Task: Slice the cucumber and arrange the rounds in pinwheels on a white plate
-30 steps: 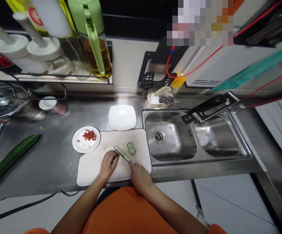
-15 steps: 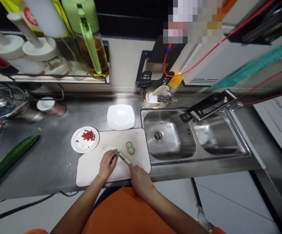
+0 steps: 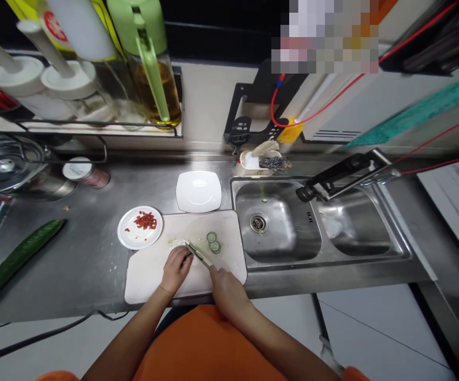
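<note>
My left hand [image 3: 176, 269] is closed over a short cucumber piece on the white cutting board [image 3: 144, 278]; fingers hide most of it, and a dark green bit of skin shows by the fingertips. In my right hand [image 3: 228, 292] is the handle of a knife [image 3: 202, 256]. Its blade points up and left, close against the fingers of my left hand. Cucumber slices [image 3: 214, 247] lie flat on the board just past the blade. At the board's upper left corner sits a round white plate [image 3: 127, 238] of chopped red pieces [image 3: 145, 220].
Behind the board stands a square white plate [image 3: 198, 191]. A whole cucumber [image 3: 18, 260] lies far left, with a lidded jar [image 3: 86, 173] behind. To the right are a double sink [image 3: 237, 211] and black faucet [image 3: 324, 177]. An oil bottle [image 3: 153, 79] stands on the rack above.
The whole view has shifted slightly, so things at the counter sit a little further right. Both hands, the knife and the slices keep nearly the same places on the board.
</note>
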The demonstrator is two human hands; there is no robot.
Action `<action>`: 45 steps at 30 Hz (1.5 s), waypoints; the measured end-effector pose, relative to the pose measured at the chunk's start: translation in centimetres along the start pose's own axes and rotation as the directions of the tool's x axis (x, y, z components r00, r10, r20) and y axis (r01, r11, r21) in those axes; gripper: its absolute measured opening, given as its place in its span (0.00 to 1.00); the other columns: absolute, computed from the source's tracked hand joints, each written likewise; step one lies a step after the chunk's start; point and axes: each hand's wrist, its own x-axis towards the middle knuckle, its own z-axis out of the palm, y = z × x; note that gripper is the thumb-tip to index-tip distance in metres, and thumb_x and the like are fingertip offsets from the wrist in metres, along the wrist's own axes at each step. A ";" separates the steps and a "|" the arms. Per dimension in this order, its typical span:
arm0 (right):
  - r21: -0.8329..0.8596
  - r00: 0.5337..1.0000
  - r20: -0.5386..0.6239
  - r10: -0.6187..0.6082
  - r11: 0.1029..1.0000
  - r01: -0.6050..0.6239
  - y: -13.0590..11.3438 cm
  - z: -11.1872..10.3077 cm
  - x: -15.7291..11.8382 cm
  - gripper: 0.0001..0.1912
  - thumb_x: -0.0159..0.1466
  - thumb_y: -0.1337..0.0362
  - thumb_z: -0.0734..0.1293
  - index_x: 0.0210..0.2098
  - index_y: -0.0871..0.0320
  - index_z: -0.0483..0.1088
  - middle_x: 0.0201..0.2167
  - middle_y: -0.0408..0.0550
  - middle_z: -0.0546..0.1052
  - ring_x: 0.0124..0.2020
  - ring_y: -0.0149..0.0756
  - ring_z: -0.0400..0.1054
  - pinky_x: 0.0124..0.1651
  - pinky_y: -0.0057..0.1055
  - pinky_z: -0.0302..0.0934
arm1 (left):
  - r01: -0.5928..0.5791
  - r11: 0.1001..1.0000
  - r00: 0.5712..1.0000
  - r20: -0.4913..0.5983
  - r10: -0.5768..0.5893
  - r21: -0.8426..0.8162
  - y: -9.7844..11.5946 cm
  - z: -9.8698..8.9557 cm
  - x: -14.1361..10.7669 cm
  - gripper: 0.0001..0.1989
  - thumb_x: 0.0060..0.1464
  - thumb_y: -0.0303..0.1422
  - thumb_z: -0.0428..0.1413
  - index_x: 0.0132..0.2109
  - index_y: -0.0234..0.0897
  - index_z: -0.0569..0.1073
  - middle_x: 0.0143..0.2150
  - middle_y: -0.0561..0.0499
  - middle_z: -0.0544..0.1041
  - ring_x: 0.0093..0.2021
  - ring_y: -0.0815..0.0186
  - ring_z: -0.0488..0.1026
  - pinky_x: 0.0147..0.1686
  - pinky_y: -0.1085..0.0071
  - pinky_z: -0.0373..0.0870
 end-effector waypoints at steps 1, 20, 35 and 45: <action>0.003 1.000 0.001 0.001 1.000 -0.001 0.0 0.0 0.1 0.17 0.66 0.76 0.51 0.48 0.61 0.64 0.37 0.54 0.74 0.41 0.36 0.71 0.40 0.26 0.62 | 0.000 1.000 1.000 -0.001 0.000 -0.003 0.0 0.0 0.0 0.07 0.56 0.29 0.53 0.42 0.37 0.72 0.41 0.45 0.75 0.45 0.63 0.72 0.49 0.62 0.71; -0.020 1.000 -0.003 -0.010 1.000 0.009 -0.7 0.3 2.1 0.17 0.66 0.75 0.50 0.48 0.60 0.64 0.36 0.53 0.74 0.40 0.37 0.71 0.38 0.26 0.62 | 0.017 0.999 1.000 0.024 -0.016 -0.041 0.2 -0.1 0.3 0.08 0.55 0.28 0.53 0.43 0.37 0.71 0.41 0.46 0.75 0.45 0.63 0.72 0.49 0.61 0.71; 0.028 0.997 -0.069 -0.038 0.999 0.040 -0.6 3.0 4.7 0.17 0.66 0.75 0.50 0.50 0.61 0.62 0.37 0.54 0.73 0.41 0.36 0.70 0.40 0.27 0.61 | 0.032 0.998 0.999 0.036 -0.030 -0.058 0.3 -0.1 0.4 0.08 0.56 0.29 0.53 0.43 0.37 0.72 0.40 0.46 0.75 0.45 0.64 0.72 0.49 0.62 0.70; 0.011 0.993 -0.116 -0.021 1.000 0.023 3.0 2.4 2.9 0.18 0.66 0.72 0.53 0.53 0.58 0.61 0.42 0.54 0.69 0.37 0.38 0.69 0.37 0.29 0.59 | 0.503 0.858 0.859 -0.165 -0.484 0.101 -1.3 -5.0 -1.8 0.16 0.53 0.43 0.54 0.45 0.37 0.71 0.41 0.47 0.75 0.40 0.64 0.73 0.41 0.67 0.70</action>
